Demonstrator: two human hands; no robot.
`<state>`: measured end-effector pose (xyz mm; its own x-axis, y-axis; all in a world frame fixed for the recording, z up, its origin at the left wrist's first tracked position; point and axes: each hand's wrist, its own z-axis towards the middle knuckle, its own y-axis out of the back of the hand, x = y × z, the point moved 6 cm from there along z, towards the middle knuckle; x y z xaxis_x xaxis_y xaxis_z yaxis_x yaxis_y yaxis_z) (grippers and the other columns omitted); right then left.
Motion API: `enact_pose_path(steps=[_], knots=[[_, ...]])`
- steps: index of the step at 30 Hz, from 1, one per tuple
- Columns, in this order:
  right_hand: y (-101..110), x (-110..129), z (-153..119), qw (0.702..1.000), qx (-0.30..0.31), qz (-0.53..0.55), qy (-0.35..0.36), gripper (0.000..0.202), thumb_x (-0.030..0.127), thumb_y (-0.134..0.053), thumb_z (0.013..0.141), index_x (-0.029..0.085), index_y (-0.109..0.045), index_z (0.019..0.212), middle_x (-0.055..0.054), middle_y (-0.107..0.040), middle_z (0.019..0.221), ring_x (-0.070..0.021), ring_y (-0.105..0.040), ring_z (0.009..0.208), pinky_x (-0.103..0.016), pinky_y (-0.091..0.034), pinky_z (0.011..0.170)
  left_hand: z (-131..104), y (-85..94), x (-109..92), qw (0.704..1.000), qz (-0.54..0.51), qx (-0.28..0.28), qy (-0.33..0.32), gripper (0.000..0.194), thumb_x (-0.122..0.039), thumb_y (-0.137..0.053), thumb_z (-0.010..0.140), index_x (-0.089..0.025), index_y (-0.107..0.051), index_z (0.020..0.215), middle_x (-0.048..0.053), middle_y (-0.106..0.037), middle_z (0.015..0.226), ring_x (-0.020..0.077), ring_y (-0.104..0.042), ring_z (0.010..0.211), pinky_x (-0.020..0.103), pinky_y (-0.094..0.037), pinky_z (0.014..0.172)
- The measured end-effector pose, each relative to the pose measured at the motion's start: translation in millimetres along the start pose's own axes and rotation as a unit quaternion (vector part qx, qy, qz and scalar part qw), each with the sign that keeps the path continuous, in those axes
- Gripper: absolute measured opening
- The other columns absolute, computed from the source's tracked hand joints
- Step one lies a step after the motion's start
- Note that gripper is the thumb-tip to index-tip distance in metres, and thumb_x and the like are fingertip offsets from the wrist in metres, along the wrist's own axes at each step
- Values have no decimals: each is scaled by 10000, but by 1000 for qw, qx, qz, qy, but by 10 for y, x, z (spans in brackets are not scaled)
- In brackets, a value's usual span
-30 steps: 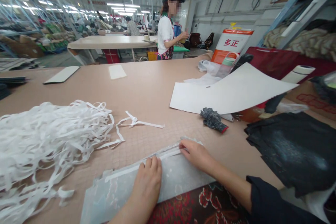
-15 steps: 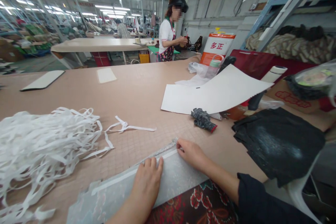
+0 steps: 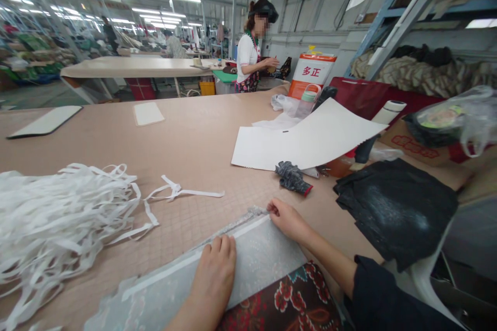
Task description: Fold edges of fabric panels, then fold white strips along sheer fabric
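A pale grey-backed fabric panel (image 3: 262, 258) with a faint flower pattern lies across the table in front of me. A narrow white strip (image 3: 163, 274) runs along its far edge. Dark brown floral fabric (image 3: 291, 297) shows at its near side; I cannot tell whether both are one piece. My left hand (image 3: 216, 271) rests flat on the panel, fingertips at the strip. At the panel's far right corner my right hand (image 3: 288, 220) has thumb and fingers pinched together on the edge. What exactly sits between those fingertips is partly hidden.
A heap of white tape (image 3: 66, 217) covers the table's left side. Beyond the hands are a grey knitted glove (image 3: 291, 177) and a large white sheet (image 3: 303, 139). Dark sheets (image 3: 396, 207) lie at the right. Across the table stands a co-worker (image 3: 248, 57).
The view has shifted slightly, moving most things left in the picture. My right hand is at the panel's corner, a little farther from my left hand, which stays flat.
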<state>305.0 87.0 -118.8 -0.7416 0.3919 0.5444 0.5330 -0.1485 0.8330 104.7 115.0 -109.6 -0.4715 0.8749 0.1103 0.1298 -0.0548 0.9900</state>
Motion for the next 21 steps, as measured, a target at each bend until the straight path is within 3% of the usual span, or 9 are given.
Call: enact_pose_path(steps=[6,11,16,18,21], knots=[[47,120,0,998,6,-60,25,226,26,-427,705,172,-516,854,-33,-601,801,-147,-555,745,-228,-391,666,-8,-13,-6,999,32,-17,-4,461,10,-351,762,-98,-477,1192,134,-556,1056,248,-511,892,370,-436,716],[63,370,-134,989,-24,-138,55,257,-9,-370,761,149,-547,858,-123,-579,923,-232,-520,901,-334,-387,776,-27,89,-19,1000,-1,14,-1,408,-27,-362,800,-82,-486,1184,140,-569,1062,258,-524,914,383,-454,730],[-271,798,-541,939,-18,-190,286,284,34,-407,808,168,-563,1004,-102,-585,1049,-236,-513,979,-366,-411,844,-82,163,-5,999,-30,8,11,366,-48,-362,821,-91,-501,1158,138,-563,1073,251,-520,948,394,-462,760],[-315,722,-620,932,-22,-181,314,344,29,-403,805,179,-542,1082,-91,-585,1087,-229,-514,1004,-366,-419,861,-219,92,112,999,-40,26,19,371,-37,-359,816,-93,-509,1150,143,-555,1104,246,-514,982,387,-463,781],[-233,396,-567,943,-35,-164,286,366,32,-384,807,190,-549,1092,-80,-587,1091,-216,-514,1011,-352,-424,865,-630,-97,458,995,-42,65,63,451,21,-331,780,-90,-489,1188,149,-526,1189,244,-488,1063,373,-447,852]])
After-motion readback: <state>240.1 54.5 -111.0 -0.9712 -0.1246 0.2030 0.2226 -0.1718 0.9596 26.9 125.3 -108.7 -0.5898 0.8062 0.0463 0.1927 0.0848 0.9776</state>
